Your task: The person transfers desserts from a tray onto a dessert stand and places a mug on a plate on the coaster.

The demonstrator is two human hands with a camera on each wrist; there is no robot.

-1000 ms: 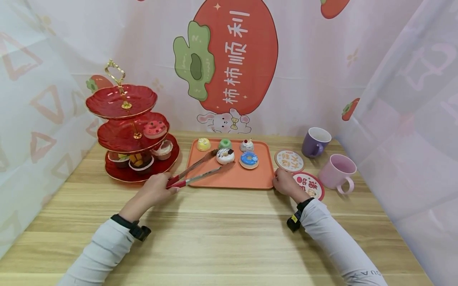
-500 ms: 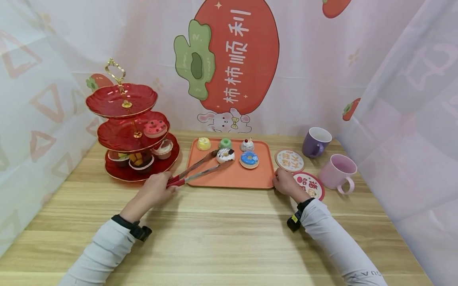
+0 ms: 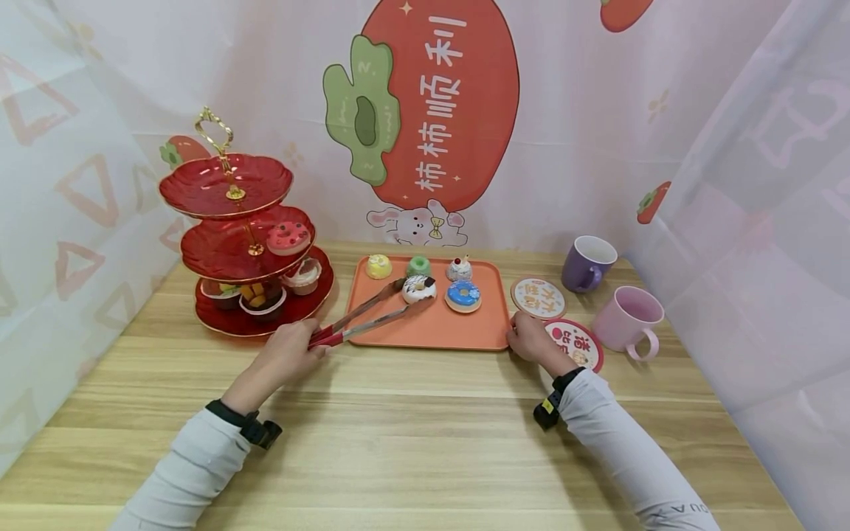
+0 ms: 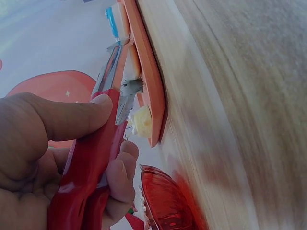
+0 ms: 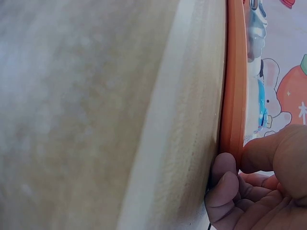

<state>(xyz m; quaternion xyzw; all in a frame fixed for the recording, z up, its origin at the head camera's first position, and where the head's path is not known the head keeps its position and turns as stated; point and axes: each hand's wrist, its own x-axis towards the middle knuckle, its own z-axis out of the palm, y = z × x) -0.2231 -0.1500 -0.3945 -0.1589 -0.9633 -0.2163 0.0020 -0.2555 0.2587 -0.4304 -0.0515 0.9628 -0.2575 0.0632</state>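
Note:
My left hand [image 3: 291, 352] grips the red handles of a pair of tongs [image 4: 88, 167]. The tongs' two tips lie on either side of a white donut [image 3: 418, 290] with dark drizzle, on an orange tray [image 3: 425, 332]; whether they touch it I cannot tell. With thumb and fingers my right hand [image 3: 529, 338] pinches the tray's near right corner, seen close up in the right wrist view. Beside the white donut sits a blue donut [image 3: 462, 296]. Along the tray's back are a yellow cake [image 3: 378, 266], a green donut [image 3: 418, 266] and a white cake with a cherry [image 3: 459, 270].
A red three-tier stand [image 3: 226, 254] at left bears a pink donut [image 3: 288, 238] and several cupcakes [image 3: 262, 301]. Right of the tray lie two round coasters [image 3: 538, 297], one partly under my right hand. Beyond them stand a purple mug [image 3: 587, 264] and a pink mug [image 3: 626, 321].
The tongs' arms have drawn slightly closer together around the white donut since a second ago. My right hand stays at the tray's corner, and the tray and pastries look unmoved.

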